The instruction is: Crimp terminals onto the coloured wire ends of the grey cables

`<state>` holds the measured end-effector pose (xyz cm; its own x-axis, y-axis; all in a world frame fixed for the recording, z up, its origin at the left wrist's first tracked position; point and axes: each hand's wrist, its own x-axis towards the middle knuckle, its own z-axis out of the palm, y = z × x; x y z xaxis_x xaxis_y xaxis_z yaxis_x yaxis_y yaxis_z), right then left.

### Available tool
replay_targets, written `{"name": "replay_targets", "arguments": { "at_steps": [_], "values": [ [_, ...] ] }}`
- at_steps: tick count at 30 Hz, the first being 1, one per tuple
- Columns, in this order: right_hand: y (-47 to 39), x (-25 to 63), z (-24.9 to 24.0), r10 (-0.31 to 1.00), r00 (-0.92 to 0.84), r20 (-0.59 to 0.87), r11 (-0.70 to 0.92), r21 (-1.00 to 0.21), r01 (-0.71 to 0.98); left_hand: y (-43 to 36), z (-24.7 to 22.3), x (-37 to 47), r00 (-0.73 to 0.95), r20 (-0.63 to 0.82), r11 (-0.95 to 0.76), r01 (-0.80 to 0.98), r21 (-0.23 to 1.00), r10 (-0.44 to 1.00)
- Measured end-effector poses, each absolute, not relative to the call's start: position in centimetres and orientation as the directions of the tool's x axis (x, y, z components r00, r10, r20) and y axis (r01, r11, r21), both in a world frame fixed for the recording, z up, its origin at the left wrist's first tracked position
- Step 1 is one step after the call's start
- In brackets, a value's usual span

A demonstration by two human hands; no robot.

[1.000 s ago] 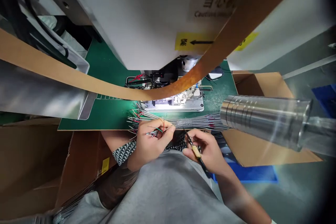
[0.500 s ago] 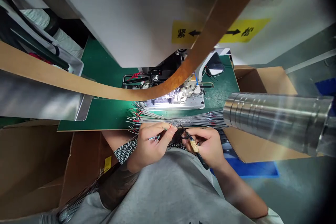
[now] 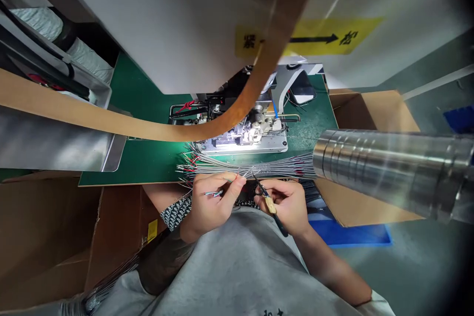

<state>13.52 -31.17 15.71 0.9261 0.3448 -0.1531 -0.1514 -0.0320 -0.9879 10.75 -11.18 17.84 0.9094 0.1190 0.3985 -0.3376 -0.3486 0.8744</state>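
My left hand point(image 3: 213, 205) is closed, pinching thin wires point(image 3: 241, 176) between thumb and forefinger. Their pale ends point right, and short coloured ends point(image 3: 214, 193) show by its curled fingers. In my right hand point(image 3: 291, 207) is a slim dark pointed tool point(image 3: 274, 213) with a tan band round its middle; its exact kind is unclear. The tool's tip lies close to the pinched wire ends, and whether they touch cannot be made out. Just beyond both hands, a bundle of grey cables point(image 3: 281, 165) stretches along the table edge, with red and white stripped ends at the left.
A lit machine point(image 3: 240, 145) stands on the green table point(image 3: 148, 163) behind the cables. A tan strap point(image 3: 155, 131) curves across the view. At the right are a shiny metal tube point(image 3: 388, 168), a cardboard box point(image 3: 385, 113) and a blue tray point(image 3: 355, 234). Another box point(image 3: 48, 227) is at left.
The head view has shifted slightly, so the machine's yellow label sits a little differently behind the strap. Both hands keep their grips, and the tool's tip stays near the wire ends.
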Motion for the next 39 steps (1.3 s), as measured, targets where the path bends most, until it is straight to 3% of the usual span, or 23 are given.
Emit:
{"name": "replay_targets", "arguments": {
  "at_steps": [3, 6, 11, 16, 21, 28, 34, 39],
  "values": [
    [-31.1, 14.1, 16.2, 0.404, 0.915, -0.022, -0.068, -0.998, 0.006, -10.9, 17.9, 10.8, 0.928, 0.350, -0.327, -0.294, 0.898, 0.125],
    [-31.1, 14.4, 16.5, 0.453, 0.891, 0.017, -0.062, -0.997, 0.050, -10.9, 18.1, 10.8, 0.941, 0.318, -0.324, -0.267, 0.908, 0.116],
    [-30.9, 14.2, 16.7, 0.465, 0.885, -0.010, -0.078, -0.997, 0.030, -11.0, 18.2, 10.7, 0.957, 0.273, -0.299, -0.232, 0.925, 0.102],
    [-30.5, 13.6, 16.4, 0.356, 0.934, -0.019, -0.046, -0.999, -0.002, -11.1, 17.9, 10.4, 0.961, 0.272, -0.258, -0.251, 0.933, 0.052],
    [-30.3, 13.0, 15.9, 0.274, 0.948, -0.163, 0.023, -0.984, -0.176, -11.1, 17.6, 10.3, 0.938, 0.343, -0.345, -0.304, 0.888, 0.056],
    [-30.3, 12.9, 15.5, 0.258, 0.918, -0.301, 0.018, -0.948, -0.316, -10.9, 17.5, 10.4, 0.913, 0.404, -0.420, -0.346, 0.839, 0.055],
    [-30.3, 13.0, 15.3, 0.214, 0.930, -0.298, -0.040, -0.954, -0.297, -10.8, 17.4, 10.4, 0.918, 0.393, -0.421, -0.334, 0.843, 0.058],
    [-30.0, 13.0, 15.2, 0.281, 0.933, -0.225, -0.053, -0.974, -0.219, -11.0, 17.9, 10.7, 0.942, 0.328, -0.344, -0.287, 0.894, 0.068]
  ]
}}
